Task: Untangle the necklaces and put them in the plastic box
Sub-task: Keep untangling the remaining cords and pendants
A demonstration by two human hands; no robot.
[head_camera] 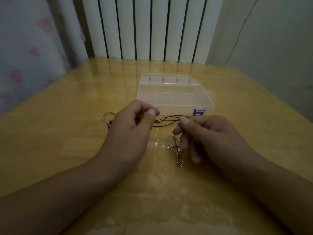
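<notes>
2 hands are working 1 black cord (166,119) above the table (67,150): the left hand (135,126) is pinching 1 end, the right hand (201,131) is pinching the other, and 1 cross (177,152) is hanging below. 1 gold chain (108,117) is lying left of them. 1 box (174,95) is sitting open just behind.

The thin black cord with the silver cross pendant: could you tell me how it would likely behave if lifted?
The thin black cord sags in loose loops between the left hand and right hand, so it is probably floppy. The silver cross pendant looks metal, so it would likely hang below and swing.
</notes>
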